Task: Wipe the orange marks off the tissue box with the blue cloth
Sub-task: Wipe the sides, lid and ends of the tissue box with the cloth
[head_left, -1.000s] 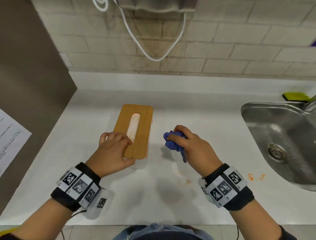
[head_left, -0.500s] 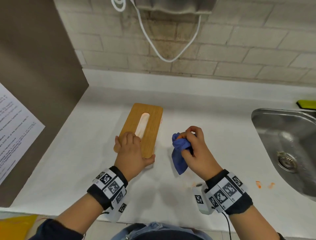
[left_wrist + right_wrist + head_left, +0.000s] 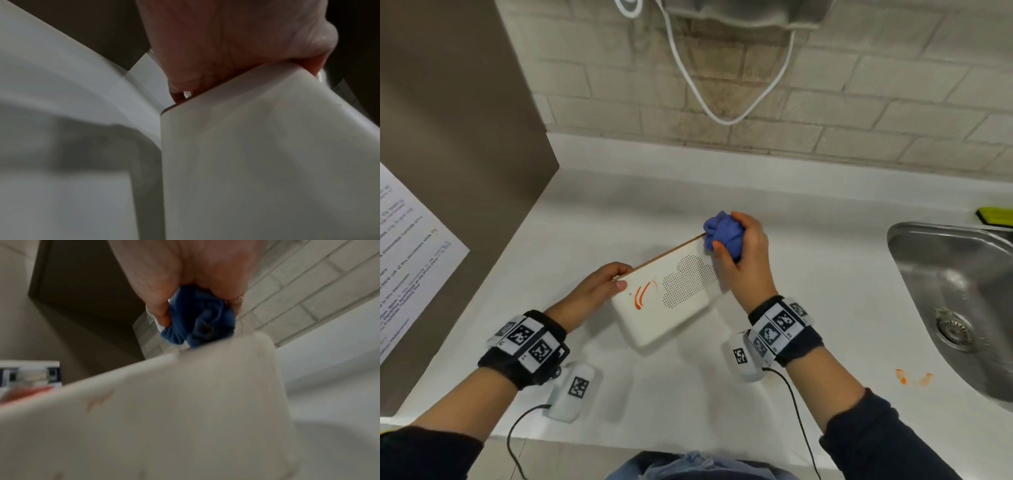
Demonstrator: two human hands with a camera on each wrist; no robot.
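Head view looks down; both wrist views sit close under the tissue box [image 3: 667, 301].

Box tipped on its side, cloth bunched at its far end.
White box [image 3: 671, 305] shows orange marks [image 3: 642, 294] beside a dotted patch; blue cloth [image 3: 723, 233] is crumpled.

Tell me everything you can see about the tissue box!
The tissue box looks like white plastic with rounded corners and a thin wooden lid edge. It is tipped up, showing a white face with a patch of tiny holes and orange marks. The left hand grips one end; the right hand, holding the blue cloth, meets the other.
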